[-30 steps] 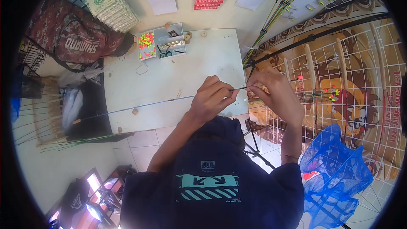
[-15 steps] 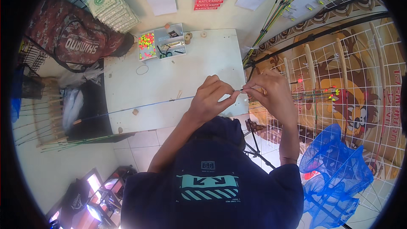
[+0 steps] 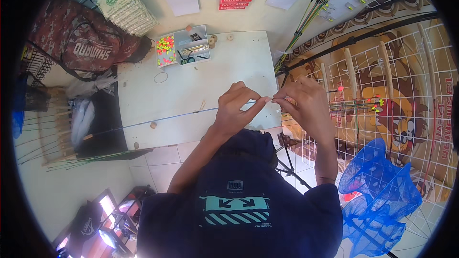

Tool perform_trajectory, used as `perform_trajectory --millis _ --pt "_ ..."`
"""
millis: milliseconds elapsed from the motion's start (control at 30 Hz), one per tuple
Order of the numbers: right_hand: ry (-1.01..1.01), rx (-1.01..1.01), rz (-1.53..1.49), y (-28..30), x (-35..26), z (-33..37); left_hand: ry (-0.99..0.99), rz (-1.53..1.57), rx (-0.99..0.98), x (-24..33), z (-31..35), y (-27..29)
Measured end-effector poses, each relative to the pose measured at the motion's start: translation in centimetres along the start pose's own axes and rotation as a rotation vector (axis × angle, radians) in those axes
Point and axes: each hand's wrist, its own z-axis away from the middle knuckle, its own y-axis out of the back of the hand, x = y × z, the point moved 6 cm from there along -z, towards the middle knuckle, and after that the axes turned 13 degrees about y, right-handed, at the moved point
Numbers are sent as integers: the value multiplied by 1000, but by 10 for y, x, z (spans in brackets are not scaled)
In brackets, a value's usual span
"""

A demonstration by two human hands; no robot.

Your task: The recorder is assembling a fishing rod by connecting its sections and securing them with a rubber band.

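A slim blue fishing rod (image 3: 158, 118) runs from the left across the table to my hands. My left hand (image 3: 236, 107) is closed, thumb and forefinger pinching the rod near its thin end. Right beside it, my right hand (image 3: 306, 102) is also closed in a pinch at the rod's tip. The two sets of fingertips almost meet. Whatever lies between the right fingertips is too small and covered to make out.
On the white table (image 3: 143, 83) stands a divided white box (image 3: 168, 65) with bright float pieces and black scissors (image 3: 186, 58). A loop of line (image 3: 160, 77) and a cork piece (image 3: 153, 125) lie nearby. A wire grid rack (image 3: 349, 114) and blue net (image 3: 377, 186) are at right.
My fingertips have come slightly closer together. The short dark bit that showed between them is now covered. Both hands keep their pinch.
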Motion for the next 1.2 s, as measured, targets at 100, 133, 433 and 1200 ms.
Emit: perform_trajectory --millis 100,133,433,1200 --pt "15 8 32 -2 -1 1 30 27 -25 -3 -1 -1" --pt "12 16 34 -1 -1 1 36 52 -43 -2 -1 -2" --pt "31 16 82 -2 -4 1 153 105 -171 -5 -3 -1" --pt "114 246 267 -3 -35 32 168 110 -167 7 -5 2"
